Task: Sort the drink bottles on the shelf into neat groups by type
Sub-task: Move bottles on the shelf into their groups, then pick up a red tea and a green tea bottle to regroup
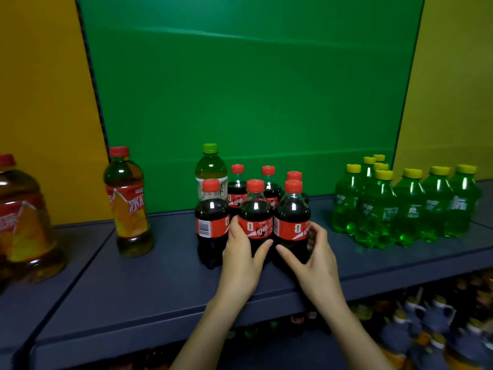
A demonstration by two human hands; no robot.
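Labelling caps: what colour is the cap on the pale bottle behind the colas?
Lime green cap; head view.

Grips the middle front cola bottle (255, 222) with the left hand (241, 253), thumb across the lower front. Holds the right front cola bottle (292, 222) with the right hand (316, 253), fingers curled round the right side. Upright in a cluster (269, 188) of six red-capped colas (two rows, touching) on the dark blue shelf (160, 276). Behind the cluster: a green-capped tea bottle (210, 169). Well left: a red-label tea bottle (128, 206). Right: yellow-capped green soda bottles (378, 209), tightly grouped.
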